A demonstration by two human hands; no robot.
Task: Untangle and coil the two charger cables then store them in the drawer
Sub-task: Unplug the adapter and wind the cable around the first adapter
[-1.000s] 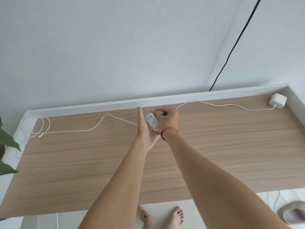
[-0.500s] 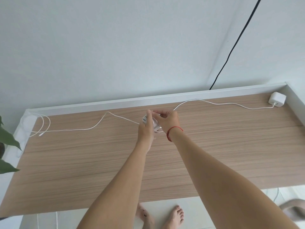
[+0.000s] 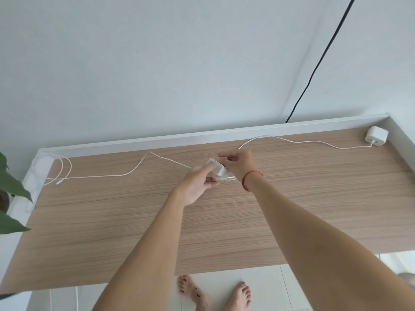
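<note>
Head view. Left grip [image 3: 197, 184] is curled round a white charger [image 3: 213, 167] with a small coil [image 3: 226, 178] bunched under it, held over the mid-worktop [image 3: 157, 221], toward the back. Right grip [image 3: 239, 163] pinches a strand [image 3: 223, 157] just above the charger; I cannot tell which cable it belongs to, as the knuckles hide it. Left cable [image 3: 134, 172] trails from the grips across to loose loops at the left edge, with its connector [image 3: 58, 182] lying free. Right cable [image 3: 314, 142] arcs from behind the right grip to a second charger [image 3: 376, 136] in the far right corner. Risks, as I judge them: winding in the wrong strand would lock both cables into one coil. A hard pull could drag the second charger along the worktop, or snag the left loops, which spill past the left edge near the plant [image 3: 13, 187]. A slack hold would let the coil spring open. Room: a raised white rim [image 3: 224, 132] closes the back and right side. The near edge is open, with a broad stretch of wood between it and the grips. No drawer in view.
</note>
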